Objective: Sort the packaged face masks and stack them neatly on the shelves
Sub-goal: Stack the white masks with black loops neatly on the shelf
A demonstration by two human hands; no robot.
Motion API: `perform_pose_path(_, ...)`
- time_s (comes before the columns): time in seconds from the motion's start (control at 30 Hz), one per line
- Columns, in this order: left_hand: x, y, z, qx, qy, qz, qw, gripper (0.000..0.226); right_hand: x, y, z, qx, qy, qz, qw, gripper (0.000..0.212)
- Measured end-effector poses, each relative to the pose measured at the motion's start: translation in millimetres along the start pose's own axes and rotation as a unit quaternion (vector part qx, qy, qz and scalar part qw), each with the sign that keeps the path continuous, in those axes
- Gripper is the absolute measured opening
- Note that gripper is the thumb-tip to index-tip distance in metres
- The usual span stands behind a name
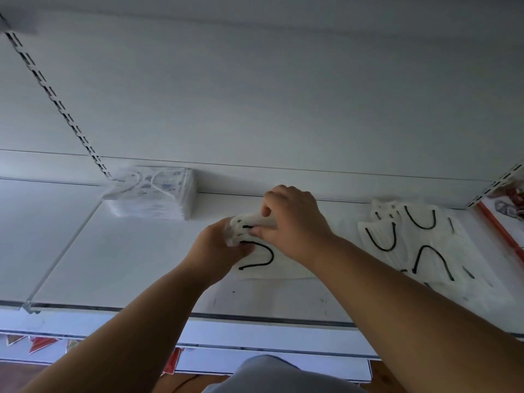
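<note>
Nearest the camera: grey garment (272,373) at bottom centre; both bare forearms reach up and forward from it over the front edge of the white shelf (127,268).

Left hand (218,248): fingers curled around the left end of a bundle of packaged white masks with black ear loops (255,255), thumb side toward the bundle. Grip closed on the packs.

Right hand (292,219): fingers bent down over the top of the same bundle, thumb (262,230) pressing its near face; pinch closed on the upper packs. The fingertips of the two hands lie just beside one another at the bundle's raised left end. The bundle's lower part rests flat on the shelf under the right wrist.

Right of the right hand's fingers, apart from them: loose spread of the same black-looped mask packs (416,245), overlapping, unstacked.

Beyond and left of the left hand's fingers, against the back panel: neat stack of patterned mask packs (153,194), beside the slotted upright (56,100).
</note>
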State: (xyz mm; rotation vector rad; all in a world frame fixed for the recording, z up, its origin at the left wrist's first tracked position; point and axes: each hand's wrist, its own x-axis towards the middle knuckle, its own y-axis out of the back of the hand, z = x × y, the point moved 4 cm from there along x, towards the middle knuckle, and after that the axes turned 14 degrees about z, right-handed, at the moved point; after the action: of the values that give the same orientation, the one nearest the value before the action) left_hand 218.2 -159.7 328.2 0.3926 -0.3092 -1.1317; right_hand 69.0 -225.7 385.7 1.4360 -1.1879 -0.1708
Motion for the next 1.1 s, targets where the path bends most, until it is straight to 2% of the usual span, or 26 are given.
perform_pose_path(0.17, 3.3, -1.8, -1.9, -0.008, 0.01, -0.005, 1.0, 0.028, 4.8, -7.4, 0.0, 0.02, 0.001, -0.057, 0.998, 0.025)
perform_pose_path(0.3, 5.9, -2.8, -11.5, -0.05, 0.066, -0.022, 0.996, 0.038, 10.2, -4.0, 10.6, 0.09, -0.052, -0.073, 0.992, 0.016)
perform_pose_path(0.5, 7.6, -4.6, -20.6, -0.119, 0.119, -0.028, 0.985, 0.036, 19.5, 6.6, 24.6, 0.157, -0.153, -0.061, 0.974, 0.017)
perform_pose_path(0.67, 8.8, -8.0, -23.8, -0.166, 0.143, -0.048, 0.974, 0.041, 17.7, 10.8, 35.5, 0.249, -0.3, -0.077, 0.918, 0.009)
perform_pose_path(0.7, 9.1, -8.9, -23.5, -0.17, 0.146, -0.052, 0.973, 0.041, 18.9, 11.9, 35.3, 0.262, -0.311, -0.069, 0.911, 0.004)
perform_pose_path(0.77, 8.9, -10.9, -22.7, -0.17, 0.149, -0.055, 0.972, 0.04, 21.6, 14.7, 35.8, 0.299, -0.333, -0.016, 0.894, 0.009)
perform_pose_path(0.9, 9.3, -11.7, -22.2, -0.169, 0.154, -0.039, 0.973, 0.036, 25.0, 25.5, 52.4, 0.312, -0.428, 0.188, 0.827, 0.023)
perform_pose_path(1.0, 12.4, -4.7, -28.2, -0.168, 0.185, 0.02, 0.968, 0.028, 16.4, 35.9, 79.6, 0.29, -0.52, 0.327, 0.733, 0.017)
perform_pose_path(1.1, 16.9, 6.1, -40.2, -0.177, 0.229, 0.087, 0.953, 0.027, -3.6, 36.9, 104.4, 0.333, -0.583, 0.382, 0.635, 0.019)
